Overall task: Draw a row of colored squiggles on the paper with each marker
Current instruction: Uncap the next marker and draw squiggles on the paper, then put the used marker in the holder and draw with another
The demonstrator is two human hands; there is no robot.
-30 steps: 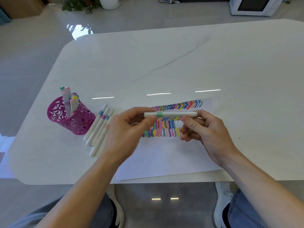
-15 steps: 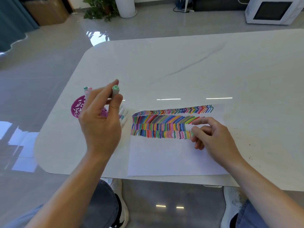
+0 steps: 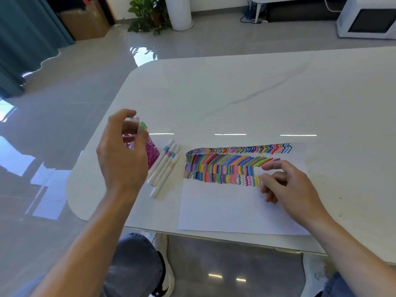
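Head view. Pinches a green-capped marker [image 3: 141,127] between thumb and fingers of the left hand [image 3: 122,153], upright over the pink cup [image 3: 153,155] near the table's [image 3: 235,93] left end. Rests the right hand [image 3: 287,185] on the paper [image 3: 225,209], fingers loosely curled, holding nothing, touching the rows of coloured squiggles [image 3: 225,166]. Shows four loose markers [image 3: 165,168] lying between cup and paper.

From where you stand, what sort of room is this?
Probably an office or home common room, hard to say which: a white rounded table, a white microwave oven beyond it, and a green potted plant near a brown cardboard box.
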